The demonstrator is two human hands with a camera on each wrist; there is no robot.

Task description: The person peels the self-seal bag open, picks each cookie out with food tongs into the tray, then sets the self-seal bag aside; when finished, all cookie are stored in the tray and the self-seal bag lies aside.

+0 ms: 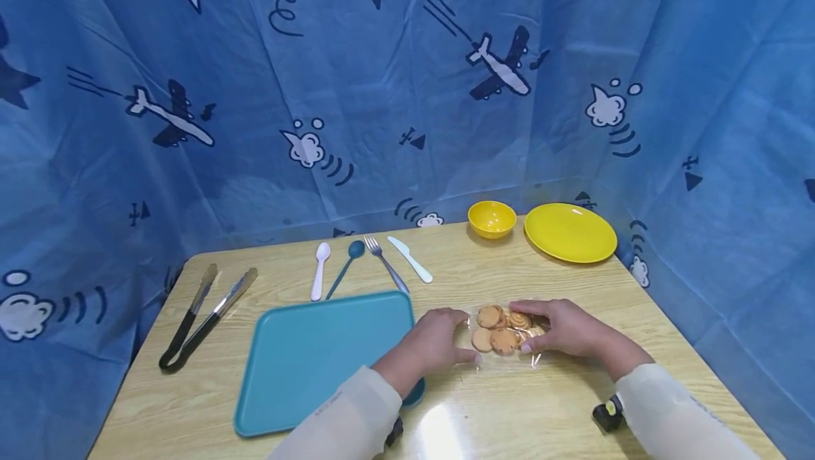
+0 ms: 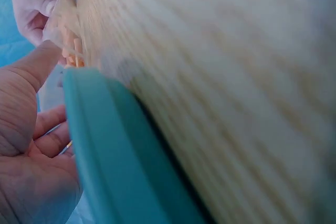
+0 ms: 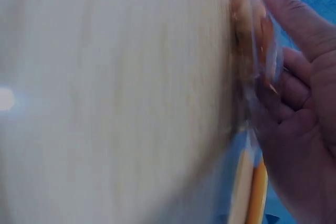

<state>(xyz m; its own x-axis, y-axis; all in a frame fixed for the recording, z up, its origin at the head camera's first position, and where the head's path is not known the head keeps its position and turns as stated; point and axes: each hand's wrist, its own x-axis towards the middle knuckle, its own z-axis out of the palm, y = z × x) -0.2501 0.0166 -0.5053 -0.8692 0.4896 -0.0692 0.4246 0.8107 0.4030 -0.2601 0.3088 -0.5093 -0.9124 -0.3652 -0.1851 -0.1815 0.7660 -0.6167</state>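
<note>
A clear plastic bag of cookies [image 1: 503,341] lies on the table between the two hands. My left hand [image 1: 436,343] is at its left edge, thumb and fingers spread apart; in the left wrist view the thumb [image 2: 39,64] reaches the plastic. From the right side, my right hand [image 1: 567,329] holds the bag, thumb near the front and fingers across the back. In the right wrist view, the bag [image 3: 256,35] sits against the thumb and the bent fingers [image 3: 294,85]. The palm sides of both hands are hidden in the head view.
A teal tray [image 1: 325,361] lies left of the bag, partly under the left forearm. Tongs [image 1: 197,325], a white spoon [image 1: 320,272], a dark teal spoon [image 1: 347,265], a fork [image 1: 385,262] and a white knife [image 1: 410,260] lie behind. A yellow bowl [image 1: 492,221] and plate [image 1: 569,233] stand back right.
</note>
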